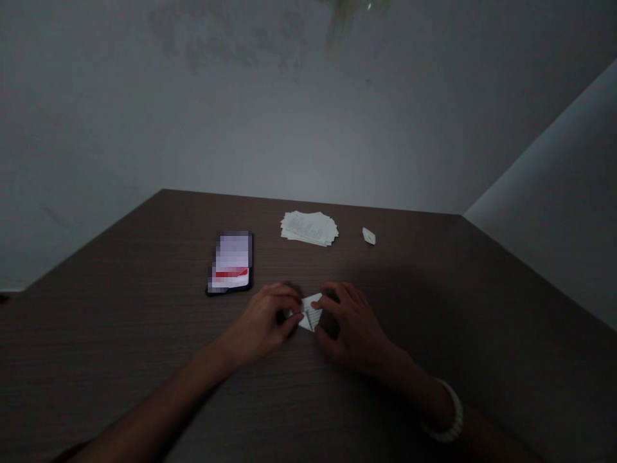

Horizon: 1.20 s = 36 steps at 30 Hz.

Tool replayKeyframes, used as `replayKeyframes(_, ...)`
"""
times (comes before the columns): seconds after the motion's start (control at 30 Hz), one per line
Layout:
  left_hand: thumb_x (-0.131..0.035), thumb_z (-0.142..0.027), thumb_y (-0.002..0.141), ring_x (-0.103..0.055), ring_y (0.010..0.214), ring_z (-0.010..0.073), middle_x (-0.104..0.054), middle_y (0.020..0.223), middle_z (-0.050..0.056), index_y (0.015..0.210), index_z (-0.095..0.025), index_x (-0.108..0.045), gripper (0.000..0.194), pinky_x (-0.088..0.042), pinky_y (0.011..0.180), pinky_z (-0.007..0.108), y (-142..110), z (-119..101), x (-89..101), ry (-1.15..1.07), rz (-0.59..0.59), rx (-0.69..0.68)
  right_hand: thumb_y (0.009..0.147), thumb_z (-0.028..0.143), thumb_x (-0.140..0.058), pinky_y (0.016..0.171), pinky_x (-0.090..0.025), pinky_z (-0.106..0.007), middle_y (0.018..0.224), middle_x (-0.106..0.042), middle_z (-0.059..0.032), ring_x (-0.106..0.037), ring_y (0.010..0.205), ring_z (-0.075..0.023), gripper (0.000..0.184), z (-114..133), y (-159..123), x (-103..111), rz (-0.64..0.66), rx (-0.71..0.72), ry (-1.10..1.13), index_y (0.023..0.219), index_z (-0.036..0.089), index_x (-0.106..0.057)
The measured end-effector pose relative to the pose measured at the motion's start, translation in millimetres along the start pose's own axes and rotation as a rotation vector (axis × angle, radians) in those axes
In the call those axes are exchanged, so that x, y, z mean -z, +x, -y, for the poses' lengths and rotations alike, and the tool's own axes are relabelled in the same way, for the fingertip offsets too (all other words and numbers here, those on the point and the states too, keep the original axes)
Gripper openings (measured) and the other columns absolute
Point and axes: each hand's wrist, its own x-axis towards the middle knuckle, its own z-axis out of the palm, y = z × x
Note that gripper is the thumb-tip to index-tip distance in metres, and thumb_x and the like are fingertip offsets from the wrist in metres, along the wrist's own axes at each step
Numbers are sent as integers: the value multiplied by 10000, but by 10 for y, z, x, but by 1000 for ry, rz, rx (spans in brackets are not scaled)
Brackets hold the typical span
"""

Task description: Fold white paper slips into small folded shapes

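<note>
A small piece of white printed paper, folded to a point, lies on the tabletop between my two hands. My left hand pinches its left side with the fingertips. My right hand grips its right side, and the fingers cover part of it. Farther up the table sits a loose stack of printed paper sheets. To its right lies a small folded white paper piece, well beyond my hands.
The dark wood-grain table meets pale walls along its far edges. A smartphone with a lit, blurred screen lies face up left of my hands. A white beaded bracelet circles my right wrist.
</note>
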Motion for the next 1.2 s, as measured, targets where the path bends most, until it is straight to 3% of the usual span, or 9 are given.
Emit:
replayKeyframes(0.77,-588,-111,806,-591,904,234,-677,908,68,782,-152,-683,106,-474,848,398,46,-22,-147,104,-42,101,755,271,-617,979,-361,-460,1254,-506,-108,-432,1169,-288,346,36,-9,-14,-4,-43,-8,1096,216,-604)
replayKeyframes(1.2,-616,-89,773,-583,889,227,-673,880,51,809,-170,-668,103,-462,816,376,64,-17,-142,29,-82,148,761,268,-614,973,-365,-451,1250,-522,-99,-442,1167,-284,328,71,-14,0,-16,-56,-19,1085,223,-608)
